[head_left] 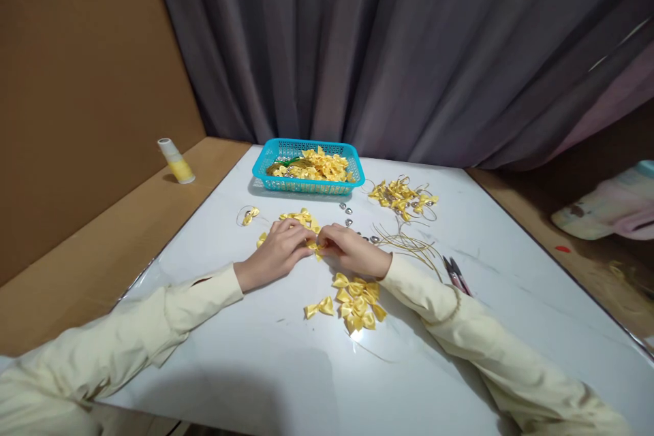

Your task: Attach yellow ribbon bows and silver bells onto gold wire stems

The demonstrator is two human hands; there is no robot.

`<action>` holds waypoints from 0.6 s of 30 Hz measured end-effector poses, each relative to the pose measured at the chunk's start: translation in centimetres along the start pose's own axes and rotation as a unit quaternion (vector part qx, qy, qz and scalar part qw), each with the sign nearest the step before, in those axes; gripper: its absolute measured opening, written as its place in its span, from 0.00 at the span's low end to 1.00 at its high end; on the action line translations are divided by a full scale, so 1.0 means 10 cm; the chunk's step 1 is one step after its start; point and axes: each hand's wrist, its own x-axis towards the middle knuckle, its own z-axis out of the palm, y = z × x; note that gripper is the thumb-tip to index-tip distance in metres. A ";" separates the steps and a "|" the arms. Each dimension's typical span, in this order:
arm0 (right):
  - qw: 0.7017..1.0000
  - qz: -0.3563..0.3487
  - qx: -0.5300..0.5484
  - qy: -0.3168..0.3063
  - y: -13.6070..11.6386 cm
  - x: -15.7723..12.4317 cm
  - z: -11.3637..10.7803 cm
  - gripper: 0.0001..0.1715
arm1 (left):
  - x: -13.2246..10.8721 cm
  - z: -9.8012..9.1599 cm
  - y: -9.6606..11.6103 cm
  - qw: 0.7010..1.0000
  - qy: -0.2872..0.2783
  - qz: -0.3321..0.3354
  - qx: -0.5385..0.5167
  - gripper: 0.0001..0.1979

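My left hand (283,245) and my right hand (352,248) meet over the middle of the white table, fingertips pinched together on a small yellow ribbon bow (317,253) that is partly covered by the fingers. More yellow bows (301,218) lie just behind my left hand. Nearer to me, below my right hand, rests a loose pile of yellow bows (357,300), with a single bow (319,308) to its left. Small silver beads or bells (349,211) are scattered behind my right hand, some partly hidden by it.
A blue basket (260,167) of yellow bows stands at the back. To its right lies a heap of bows with cords (401,197). Thin gold cords (413,245) and small snips (457,276) lie right. One corded bow (250,216) sits left. A yellow-white tube (176,162) stands beyond the table.
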 end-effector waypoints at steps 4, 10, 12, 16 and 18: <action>1.000 -0.003 0.003 -0.002 0.00 0.00 0.00 0.07 | 0.00 -0.01 0.01 1.000 -0.009 0.009 0.008 0.05; 1.000 -0.014 -0.008 -0.012 -0.05 0.00 -0.02 0.09 | -0.01 0.00 0.01 1.000 -0.018 -0.005 -0.007 0.01; 1.000 -0.019 -0.012 -0.016 -0.07 0.00 -0.03 0.09 | 0.00 0.00 0.01 1.000 -0.022 -0.012 -0.018 0.02; 0.998 -0.051 -0.032 -0.024 -0.10 0.01 -0.04 0.11 | 0.01 -0.02 0.02 0.998 -0.047 -0.017 -0.049 0.05; 0.996 -0.069 -0.053 -0.026 -0.11 0.01 -0.04 0.13 | 0.01 -0.03 0.03 0.997 -0.057 -0.003 -0.056 0.06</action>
